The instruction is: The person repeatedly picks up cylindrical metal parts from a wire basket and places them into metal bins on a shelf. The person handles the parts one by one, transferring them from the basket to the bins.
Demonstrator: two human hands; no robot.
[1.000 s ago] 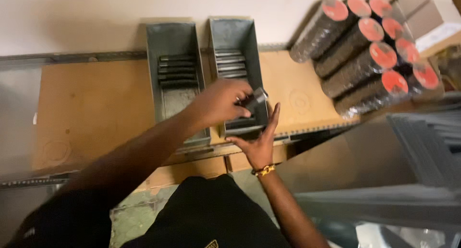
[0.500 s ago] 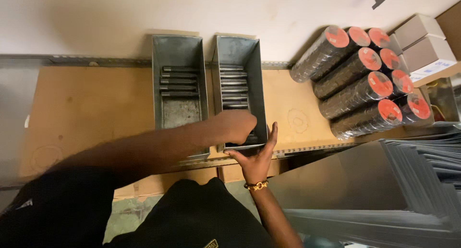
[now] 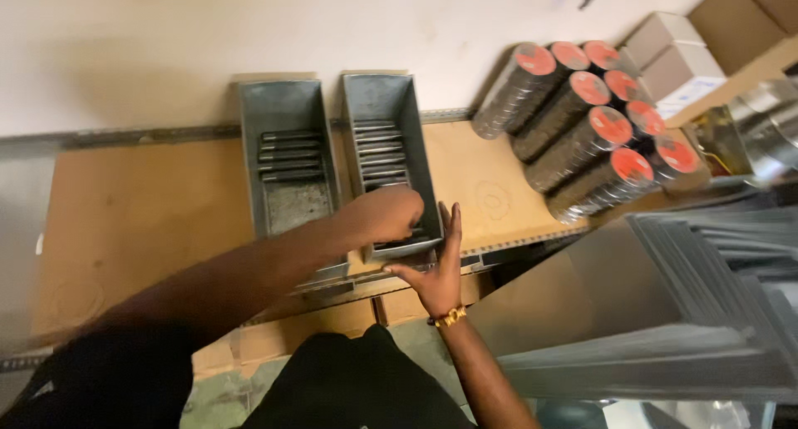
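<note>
While our left hand (image 3: 389, 215) dips into the right-hand metal bin (image 3: 409, 150), fingers curled, contents hidden, our right hand (image 3: 436, 271) braces flat-open against that bin's front. Overhanging the bench (image 3: 141, 204) edge, it could tip if pushed.

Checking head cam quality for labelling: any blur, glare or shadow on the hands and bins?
Head view: left hand and its forearm are motion-smeared, edges soft; right hand sharper. Right bin readable, its slats slightly soft. Warm dim light, no hard glare; sheet metal at lower right shows dull sheen. Frame tilted.
</note>
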